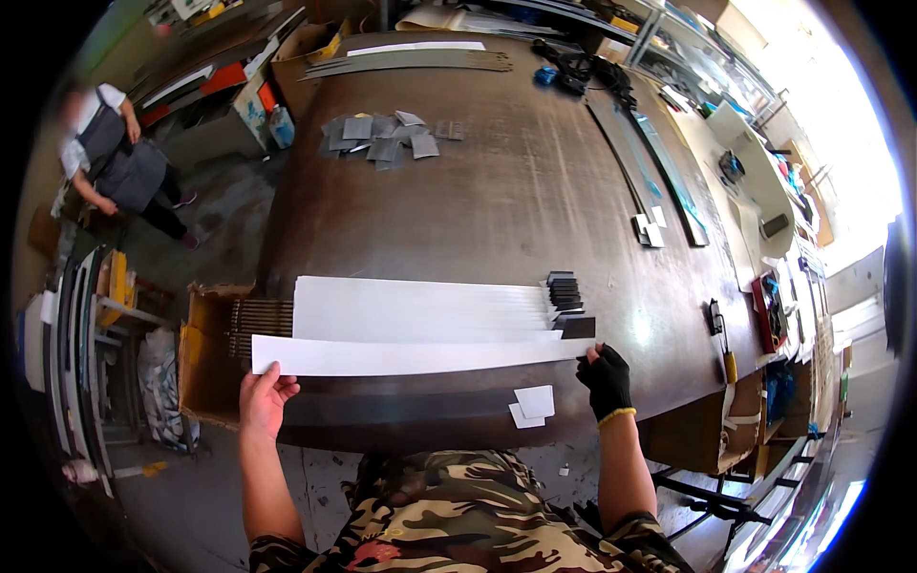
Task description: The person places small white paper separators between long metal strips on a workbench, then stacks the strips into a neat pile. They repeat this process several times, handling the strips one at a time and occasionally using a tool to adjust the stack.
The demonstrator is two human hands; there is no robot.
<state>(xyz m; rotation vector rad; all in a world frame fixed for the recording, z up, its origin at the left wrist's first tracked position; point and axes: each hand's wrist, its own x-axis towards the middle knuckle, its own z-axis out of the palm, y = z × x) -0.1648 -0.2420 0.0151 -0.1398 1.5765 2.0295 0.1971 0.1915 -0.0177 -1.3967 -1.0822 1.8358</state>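
Observation:
A long white strip (420,357) spans the space between my hands at the near side of the brown table (411,229). My bare left hand (266,396) pinches its left end, thumb on top. At the other end, my right hand (606,379), in a black fingerless glove, grips the strip's corner. Just beyond lies an overlapping row of similar white strips (420,307), with dark ends (565,291) fanned at their right. Two small white squares (533,403) rest on the table between my hands, nearer to me.
An open cardboard box (208,358) stands at the table's left edge. Small grey squares (384,139) are scattered at the far left. Long dark strips (626,158) lie at the right, and a yellow-handled tool (729,358) near the right edge. A person (119,158) stands at the far left.

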